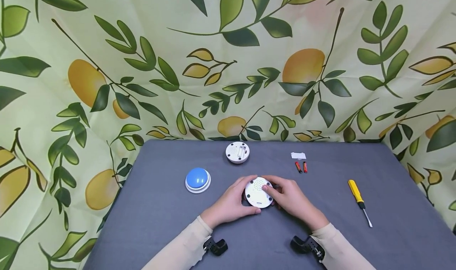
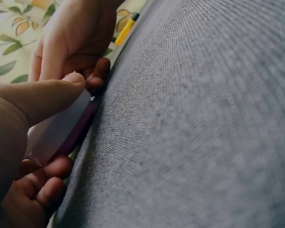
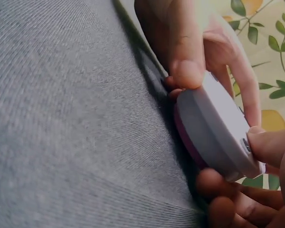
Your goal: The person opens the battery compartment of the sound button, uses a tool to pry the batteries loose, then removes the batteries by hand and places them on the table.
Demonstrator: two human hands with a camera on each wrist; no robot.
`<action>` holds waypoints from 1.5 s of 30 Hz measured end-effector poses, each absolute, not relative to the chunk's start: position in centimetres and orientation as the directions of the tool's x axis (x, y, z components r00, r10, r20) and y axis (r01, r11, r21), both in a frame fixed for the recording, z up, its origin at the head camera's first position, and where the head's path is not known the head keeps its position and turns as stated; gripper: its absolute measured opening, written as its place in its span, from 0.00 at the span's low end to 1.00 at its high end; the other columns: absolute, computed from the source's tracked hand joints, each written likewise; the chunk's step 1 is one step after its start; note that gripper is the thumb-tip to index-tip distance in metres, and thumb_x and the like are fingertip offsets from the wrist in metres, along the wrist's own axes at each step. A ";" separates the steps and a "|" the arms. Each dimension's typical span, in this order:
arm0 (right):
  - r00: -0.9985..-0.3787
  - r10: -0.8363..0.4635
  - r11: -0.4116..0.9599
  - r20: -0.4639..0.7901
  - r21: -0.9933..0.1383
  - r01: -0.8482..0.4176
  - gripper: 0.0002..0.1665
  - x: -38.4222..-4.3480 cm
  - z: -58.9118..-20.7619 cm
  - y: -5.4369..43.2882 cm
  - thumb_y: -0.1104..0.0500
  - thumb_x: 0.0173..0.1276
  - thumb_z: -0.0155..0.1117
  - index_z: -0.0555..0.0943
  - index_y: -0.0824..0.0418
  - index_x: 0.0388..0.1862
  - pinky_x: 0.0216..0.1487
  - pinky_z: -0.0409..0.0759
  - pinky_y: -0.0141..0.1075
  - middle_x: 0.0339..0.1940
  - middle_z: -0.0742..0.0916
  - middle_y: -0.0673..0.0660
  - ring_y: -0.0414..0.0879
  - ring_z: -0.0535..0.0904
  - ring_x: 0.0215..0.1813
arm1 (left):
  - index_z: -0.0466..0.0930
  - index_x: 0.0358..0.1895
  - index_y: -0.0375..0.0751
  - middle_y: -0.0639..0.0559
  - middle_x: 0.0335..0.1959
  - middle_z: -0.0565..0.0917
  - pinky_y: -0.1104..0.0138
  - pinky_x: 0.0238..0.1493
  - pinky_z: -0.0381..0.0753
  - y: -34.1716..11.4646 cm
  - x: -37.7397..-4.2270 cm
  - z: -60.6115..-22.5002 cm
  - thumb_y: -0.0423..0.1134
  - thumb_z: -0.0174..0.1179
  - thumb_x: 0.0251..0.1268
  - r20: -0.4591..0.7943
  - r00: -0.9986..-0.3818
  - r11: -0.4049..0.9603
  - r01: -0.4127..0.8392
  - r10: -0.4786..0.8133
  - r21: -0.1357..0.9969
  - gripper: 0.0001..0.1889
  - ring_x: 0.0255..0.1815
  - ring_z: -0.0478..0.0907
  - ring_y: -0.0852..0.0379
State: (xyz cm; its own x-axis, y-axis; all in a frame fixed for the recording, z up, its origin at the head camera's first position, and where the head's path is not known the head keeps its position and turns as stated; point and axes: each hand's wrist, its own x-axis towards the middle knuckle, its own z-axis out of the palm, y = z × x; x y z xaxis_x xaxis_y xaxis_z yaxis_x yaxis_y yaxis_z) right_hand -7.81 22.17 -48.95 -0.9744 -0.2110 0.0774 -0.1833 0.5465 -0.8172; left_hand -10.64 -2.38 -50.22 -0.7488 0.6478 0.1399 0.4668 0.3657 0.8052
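Note:
Both hands hold a round white push button (image 1: pixel 257 194) with its base, dotted with small holes and dark feet, facing up. Its purple face points down, as the right wrist view shows. My left hand (image 1: pixel 236 198) grips it from the left, with the thumb at the near edge and the fingers at the far edge and beneath. From the right, my right hand (image 1: pixel 293 196) holds the rim, its thumb on the base near a foot and its other fingers curled under. In the left wrist view the left thumb (image 2: pixel 52 97) lies along the button's side.
Behind the hands, another upturned white button (image 1: pixel 236 153) shows an open battery compartment. A blue-domed button (image 1: pixel 197 179) sits left. Two small red batteries (image 1: pixel 301 167) lie below a white rectangular piece (image 1: pixel 298 155). A yellow-handled screwdriver (image 1: pixel 360 202) lies right on the grey table (image 1: pixel 160 222).

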 end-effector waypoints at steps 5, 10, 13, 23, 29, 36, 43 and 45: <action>-0.959 -0.220 0.628 0.180 -0.726 -0.280 0.21 -8.1 -48.5 22.7 0.53 0.79 0.73 0.87 0.60 0.65 0.28 0.78 0.34 0.37 0.90 0.49 0.35 0.77 0.25 | 0.66 0.83 0.45 0.50 0.73 0.78 0.60 0.72 0.76 -2.3 -10.7 -50.6 0.47 0.84 0.60 0.131 -0.773 0.363 0.431 0.620 0.826 0.50 0.69 0.76 0.59; -0.883 -0.285 0.627 0.373 -0.625 -0.466 0.17 -7.6 -47.5 23.6 0.61 0.72 0.79 0.90 0.59 0.59 0.35 0.81 0.36 0.47 0.90 0.48 0.37 0.81 0.36 | 0.66 0.83 0.46 0.50 0.73 0.78 0.63 0.66 0.77 -2.4 -10.9 -51.0 0.50 0.84 0.60 0.108 -0.796 0.370 0.391 0.595 0.843 0.50 0.63 0.77 0.61; -0.767 -0.429 0.606 0.477 -0.478 -0.636 0.19 -6.9 -47.1 23.3 0.64 0.68 0.81 0.91 0.57 0.57 0.45 0.87 0.43 0.53 0.90 0.51 0.44 0.85 0.49 | 0.66 0.83 0.43 0.49 0.71 0.79 0.65 0.62 0.78 -2.4 -10.8 -51.0 0.52 0.82 0.62 0.110 -0.791 0.370 0.398 0.602 0.840 0.50 0.58 0.77 0.61; -0.586 -0.602 0.621 0.542 -0.143 -0.771 0.14 -6.2 -47.3 21.8 0.64 0.59 0.82 0.93 0.56 0.45 0.57 0.86 0.52 0.57 0.91 0.58 0.54 0.87 0.57 | 0.68 0.82 0.39 0.54 0.54 0.80 0.70 0.47 0.78 -2.1 -11.2 -50.9 0.52 0.82 0.63 0.146 -0.778 0.344 0.427 0.611 0.836 0.49 0.42 0.76 0.64; -0.558 -0.640 0.622 0.528 -0.071 -0.780 0.15 -6.1 -47.4 21.3 0.63 0.58 0.84 0.94 0.56 0.45 0.55 0.88 0.51 0.54 0.92 0.58 0.55 0.88 0.55 | 0.69 0.82 0.40 0.56 0.52 0.80 0.70 0.45 0.78 -2.5 -11.0 -51.2 0.54 0.82 0.61 0.145 -0.786 0.358 0.427 0.600 0.830 0.49 0.40 0.75 0.65; -0.526 -0.670 0.619 0.523 0.003 -0.785 0.15 -6.1 -47.2 20.7 0.61 0.56 0.86 0.93 0.55 0.44 0.54 0.89 0.50 0.52 0.93 0.58 0.56 0.89 0.54 | 0.69 0.82 0.40 0.59 0.46 0.79 0.70 0.42 0.78 -2.8 -11.1 -51.2 0.52 0.83 0.61 0.163 -0.786 0.358 0.442 0.596 0.822 0.49 0.38 0.75 0.65; -0.507 -0.681 0.609 0.529 0.024 -0.793 0.15 -6.0 -47.1 20.4 0.62 0.56 0.86 0.92 0.56 0.42 0.53 0.90 0.48 0.50 0.92 0.57 0.53 0.89 0.51 | 0.70 0.81 0.38 0.56 0.51 0.82 0.69 0.47 0.79 -2.6 -11.0 -51.3 0.52 0.84 0.59 0.178 -0.785 0.358 0.455 0.594 0.815 0.50 0.41 0.76 0.65; -0.511 -0.677 0.614 0.530 0.023 -0.789 0.14 -6.0 -47.1 20.4 0.62 0.57 0.85 0.91 0.56 0.41 0.52 0.90 0.47 0.50 0.92 0.56 0.52 0.89 0.51 | 0.70 0.81 0.38 0.58 0.48 0.81 0.70 0.45 0.78 -2.5 -10.9 -51.2 0.51 0.84 0.59 0.181 -0.783 0.356 0.459 0.595 0.814 0.50 0.39 0.76 0.65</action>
State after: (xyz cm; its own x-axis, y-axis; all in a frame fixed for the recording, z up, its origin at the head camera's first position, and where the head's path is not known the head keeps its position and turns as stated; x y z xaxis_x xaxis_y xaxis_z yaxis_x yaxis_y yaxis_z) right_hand -5.97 20.41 -47.10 -0.5107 -0.6767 0.5303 -0.7893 0.6136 0.0229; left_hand -10.93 -2.51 -51.22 -0.7832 0.5949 0.1811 0.4586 0.3559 0.8142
